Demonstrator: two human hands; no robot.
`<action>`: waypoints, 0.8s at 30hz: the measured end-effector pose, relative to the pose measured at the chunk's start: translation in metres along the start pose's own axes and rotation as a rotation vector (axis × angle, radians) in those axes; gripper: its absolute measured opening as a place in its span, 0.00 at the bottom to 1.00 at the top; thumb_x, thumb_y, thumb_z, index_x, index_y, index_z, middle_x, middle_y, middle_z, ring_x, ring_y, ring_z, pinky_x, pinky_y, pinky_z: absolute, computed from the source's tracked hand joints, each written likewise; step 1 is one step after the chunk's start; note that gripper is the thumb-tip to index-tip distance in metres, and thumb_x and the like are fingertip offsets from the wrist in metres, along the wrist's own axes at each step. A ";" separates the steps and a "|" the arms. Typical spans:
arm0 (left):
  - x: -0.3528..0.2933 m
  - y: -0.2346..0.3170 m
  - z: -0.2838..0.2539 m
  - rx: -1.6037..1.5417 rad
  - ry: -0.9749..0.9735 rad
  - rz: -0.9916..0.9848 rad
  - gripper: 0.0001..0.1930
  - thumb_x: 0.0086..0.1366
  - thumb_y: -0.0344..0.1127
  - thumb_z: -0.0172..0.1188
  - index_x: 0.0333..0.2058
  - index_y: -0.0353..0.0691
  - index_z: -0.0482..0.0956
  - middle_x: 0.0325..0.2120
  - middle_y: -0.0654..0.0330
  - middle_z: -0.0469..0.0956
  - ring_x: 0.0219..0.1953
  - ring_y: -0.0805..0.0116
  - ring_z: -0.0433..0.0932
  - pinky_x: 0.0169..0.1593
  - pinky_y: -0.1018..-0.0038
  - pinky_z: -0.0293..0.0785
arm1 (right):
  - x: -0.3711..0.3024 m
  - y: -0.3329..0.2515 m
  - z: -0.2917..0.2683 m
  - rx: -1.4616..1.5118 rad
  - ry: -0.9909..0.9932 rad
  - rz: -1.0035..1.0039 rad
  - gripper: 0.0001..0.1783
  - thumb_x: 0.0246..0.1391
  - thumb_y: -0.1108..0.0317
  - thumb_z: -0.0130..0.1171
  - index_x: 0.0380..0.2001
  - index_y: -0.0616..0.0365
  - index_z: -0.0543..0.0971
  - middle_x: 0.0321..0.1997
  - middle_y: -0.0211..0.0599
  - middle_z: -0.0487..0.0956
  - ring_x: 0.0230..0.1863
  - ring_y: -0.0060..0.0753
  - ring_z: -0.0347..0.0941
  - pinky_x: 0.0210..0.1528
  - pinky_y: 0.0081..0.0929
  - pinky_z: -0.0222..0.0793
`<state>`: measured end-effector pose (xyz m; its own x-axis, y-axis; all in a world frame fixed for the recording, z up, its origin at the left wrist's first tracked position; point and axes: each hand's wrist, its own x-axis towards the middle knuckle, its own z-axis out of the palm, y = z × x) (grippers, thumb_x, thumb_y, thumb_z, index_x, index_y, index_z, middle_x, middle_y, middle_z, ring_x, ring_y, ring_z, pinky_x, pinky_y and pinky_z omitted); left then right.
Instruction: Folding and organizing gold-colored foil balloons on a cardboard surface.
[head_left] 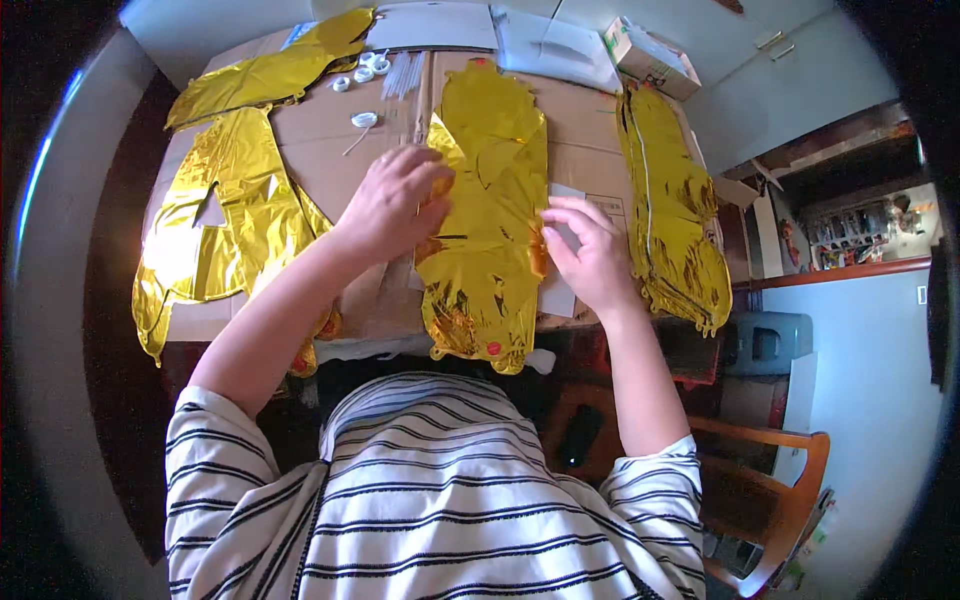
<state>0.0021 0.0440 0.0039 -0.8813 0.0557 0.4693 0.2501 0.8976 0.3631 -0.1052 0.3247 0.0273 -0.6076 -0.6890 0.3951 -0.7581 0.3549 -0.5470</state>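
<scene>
A flat gold foil balloon (488,200) lies lengthwise in front of me, its near end at the table's edge. My left hand (398,205) is at its left edge, fingers bent and apart, the fingertips over the foil. On the opposite edge is my right hand (592,250), thumb and fingers apart, with the fingertips at the foil; I cannot tell how firmly they touch. Neither hand grips anything that I can see. Part of a white sheet (558,295) shows beneath the balloon, beside my right hand.
More flat gold balloons lie at the left (235,200), far left (270,75) and right (672,190). Behind are white ribbon rolls (372,64), clear sticks (403,75), clear bags (558,48) and an open box (652,58). Cardboard (330,120) covers the table. A wooden chair (800,470) stands lower right.
</scene>
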 end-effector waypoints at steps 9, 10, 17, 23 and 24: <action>-0.020 0.018 0.005 0.087 -0.156 0.074 0.28 0.65 0.42 0.62 0.60 0.35 0.71 0.63 0.47 0.69 0.68 0.48 0.64 0.71 0.50 0.56 | 0.009 0.007 0.029 -0.351 -0.108 -0.165 0.20 0.57 0.65 0.63 0.52 0.58 0.80 0.62 0.43 0.77 0.65 0.47 0.69 0.70 0.46 0.59; -0.020 0.019 0.005 0.095 -0.176 0.072 0.29 0.65 0.43 0.62 0.61 0.35 0.71 0.64 0.47 0.68 0.68 0.48 0.63 0.71 0.50 0.55 | 0.007 0.008 0.031 -0.351 -0.117 -0.152 0.20 0.58 0.64 0.62 0.53 0.58 0.80 0.62 0.43 0.76 0.66 0.47 0.68 0.71 0.46 0.58; -0.024 0.018 0.009 0.099 -0.185 0.098 0.33 0.65 0.48 0.61 0.64 0.36 0.67 0.66 0.46 0.64 0.70 0.45 0.60 0.72 0.49 0.52 | 0.006 0.012 0.030 -0.346 -0.135 -0.125 0.22 0.59 0.62 0.60 0.55 0.58 0.78 0.65 0.43 0.74 0.68 0.48 0.65 0.73 0.46 0.55; -0.025 0.014 0.014 0.137 -0.151 0.114 0.33 0.64 0.51 0.61 0.62 0.37 0.70 0.65 0.45 0.65 0.68 0.42 0.62 0.72 0.50 0.53 | 0.005 0.019 0.031 -0.374 -0.149 -0.146 0.25 0.61 0.59 0.59 0.60 0.57 0.75 0.69 0.44 0.70 0.71 0.50 0.62 0.74 0.47 0.53; -0.024 0.015 0.014 0.134 -0.168 0.108 0.34 0.64 0.51 0.61 0.63 0.37 0.69 0.66 0.46 0.64 0.69 0.42 0.60 0.72 0.50 0.52 | 0.004 0.021 0.032 -0.391 -0.158 -0.152 0.26 0.62 0.59 0.59 0.60 0.57 0.75 0.70 0.44 0.69 0.71 0.50 0.61 0.74 0.47 0.52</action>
<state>0.0213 0.0617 -0.0132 -0.9093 0.2164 0.3554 0.3010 0.9318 0.2027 -0.1162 0.3094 -0.0058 -0.4617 -0.8292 0.3151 -0.8870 0.4333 -0.1597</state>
